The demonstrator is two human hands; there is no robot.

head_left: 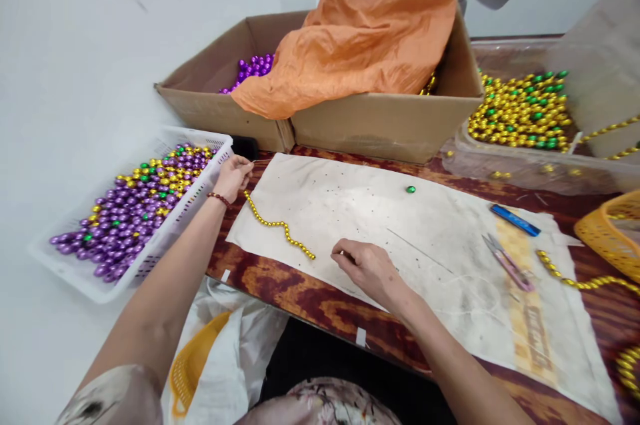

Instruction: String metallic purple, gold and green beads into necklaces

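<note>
Here's the left hand [233, 178], out at the near rim of the white basket [227, 145], thumb and fingertips pinched on what looks like a thin thread [261, 160]. Just below those fingers sits the upper end of the gold strand [273, 222], which runs in a wavy line across the left part of the pale cloth [350, 212]. And the right hand [369, 270] is over the cloth, just right of the strand's lower end, fingertips drawn narrow; whether anything is between them, I cannot tell. Beyond it, a lone green bead [411, 190] sits near the cloth's far edge, and a long needle [420, 251] lies slantwise to the right of that hand. Over on the right of the cloth, there's the blue tool [515, 220], with the scissors [508, 263] just beside it, and another gold string [590, 284] trailing off the edge onto the table [260, 278]. Purple, gold and green beads [135, 212] fill the basket; behind the cloth stands the carton [370, 122], orange fabric [350, 45] draped over it, and to its right a clear tub [525, 162] of gold and green beads.
</note>
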